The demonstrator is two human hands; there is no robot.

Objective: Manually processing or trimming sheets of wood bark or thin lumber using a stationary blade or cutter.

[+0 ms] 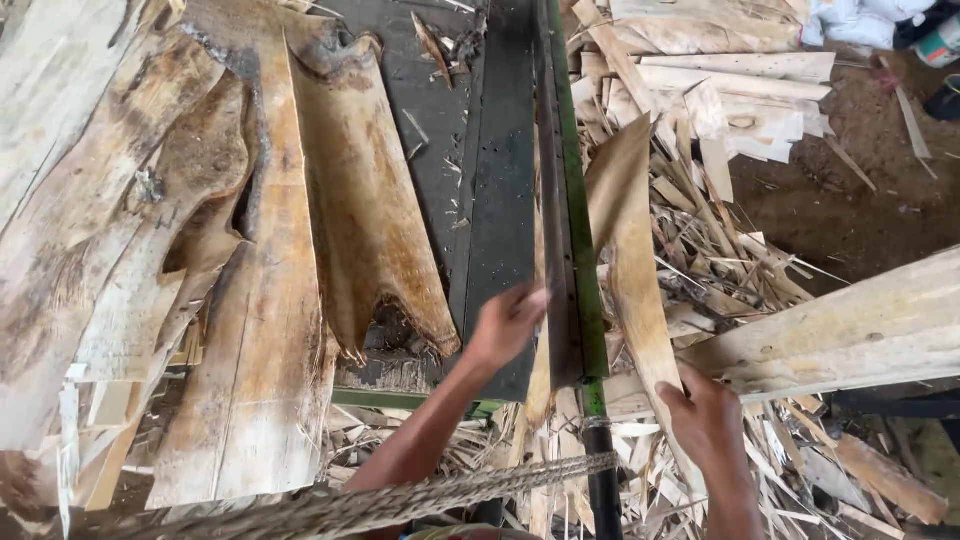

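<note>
The right hand (705, 415) is closing its fingers around the lower end of a veneer strip (630, 270), knuckles toward the camera, pinching the thin sheet from its right edge. The strip is running up and away from the hand, tilted, with its upper end lying just beside the green bar (585, 250) and over the scrap pile (720, 200).

The left hand (507, 322) is reaching across the dark table (500, 200) to the bar's left side, its fingertips blurred against the bar's edge; whether they are pinching anything there cannot be told. A narrow pale sliver is showing just below that hand, beside the bar.

The bar is crossing the view from the top middle down to a black handle (603, 480) near the bottom. A braided rope (400, 500) is stretching across the bottom, passing in front of the left forearm.

To the left, wide veneer sheets (250, 300) are lying overlapped, stained and torn at their edges. To the right, a pale plank (850, 330) is sitting above the scraps, and bare dirt floor (850, 200) is showing beyond.
</note>
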